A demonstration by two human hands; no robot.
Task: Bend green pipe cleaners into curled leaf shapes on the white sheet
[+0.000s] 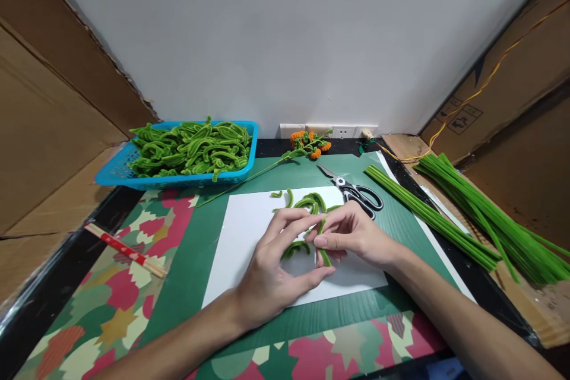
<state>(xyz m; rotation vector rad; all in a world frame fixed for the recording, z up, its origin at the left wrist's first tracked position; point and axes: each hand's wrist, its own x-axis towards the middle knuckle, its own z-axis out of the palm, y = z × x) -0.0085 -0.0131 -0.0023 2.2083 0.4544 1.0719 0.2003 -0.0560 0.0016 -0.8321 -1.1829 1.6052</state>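
Note:
A short piece of fuzzy green pipe cleaner (325, 257) is between my hands, above a white sheet (231, 237). My right hand (356, 237) pinches it at the middle between thumb and fingers. My left hand (278, 264) curves around it, fingertips against its upper part and thumb by its lower end. More short, curved green pipe cleaner pieces (315, 200) lie on the sheet just beyond my fingers; my hands partly hide them. Scissors (363, 193) with black and grey handles rest beyond my right hand, blades a little apart.
A blue basket (214, 180) heaped with bent green pipe cleaners stands at the back left. An orange-flowered stem (285, 157) lies behind the sheet. Straight green pipe cleaners (427, 214) and a larger bundle (494, 219) are at the right. Red-wrapped chopsticks (124, 249) lie left.

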